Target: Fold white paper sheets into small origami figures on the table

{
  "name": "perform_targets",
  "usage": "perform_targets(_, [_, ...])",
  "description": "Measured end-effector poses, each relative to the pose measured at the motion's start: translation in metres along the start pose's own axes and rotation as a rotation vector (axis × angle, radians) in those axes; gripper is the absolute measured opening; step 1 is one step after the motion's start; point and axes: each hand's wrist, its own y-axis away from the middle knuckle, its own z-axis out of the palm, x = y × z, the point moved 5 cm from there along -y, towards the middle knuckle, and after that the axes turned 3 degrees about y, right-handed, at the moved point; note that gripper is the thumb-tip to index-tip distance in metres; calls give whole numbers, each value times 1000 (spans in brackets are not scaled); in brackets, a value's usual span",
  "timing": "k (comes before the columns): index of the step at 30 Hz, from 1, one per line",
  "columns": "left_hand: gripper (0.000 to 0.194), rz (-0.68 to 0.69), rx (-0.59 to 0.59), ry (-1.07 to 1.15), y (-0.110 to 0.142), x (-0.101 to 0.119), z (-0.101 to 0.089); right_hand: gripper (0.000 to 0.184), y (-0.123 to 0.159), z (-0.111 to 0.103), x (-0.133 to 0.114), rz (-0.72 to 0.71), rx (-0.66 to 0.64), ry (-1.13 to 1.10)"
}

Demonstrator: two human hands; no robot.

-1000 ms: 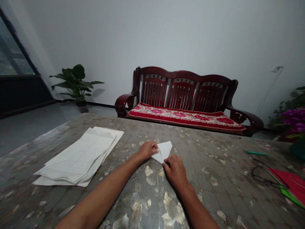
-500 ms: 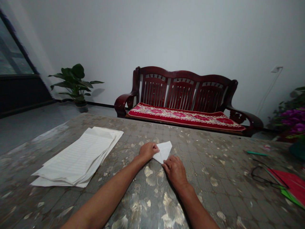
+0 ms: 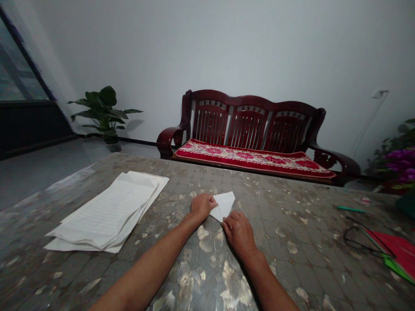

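A small folded piece of white paper (image 3: 224,204) lies on the patterned tabletop (image 3: 275,263) in front of me. My left hand (image 3: 202,204) is closed at its left edge, thumb and fingers pinching the paper. At the near corner, the curled fingers of my right hand (image 3: 238,229) grip the paper's lower right side. The fingertips partly cover the folds, so the exact layering is hidden. To the left rests a stack of lined white paper sheets (image 3: 110,211), its edges uneven.
On the right are a teal pen (image 3: 352,209), black-framed glasses (image 3: 363,242) and red paper (image 3: 397,250) with green beneath. Beyond the table's far edge stands a wooden bench (image 3: 249,125) with a red patterned cushion. A potted plant (image 3: 105,112) is at the back left.
Both hands keep their hold on the folded paper, with almost no movement. The whole view has shifted very slightly.
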Motion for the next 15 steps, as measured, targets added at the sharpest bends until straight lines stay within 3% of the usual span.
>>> perform_targets(10, [14,1,32,11,2,1,-2,16,-1,3,-2,8,-25,42])
perform_targets(15, [14,4,43,9,3,1,-3,24,-3,4,-3,13,-60,73])
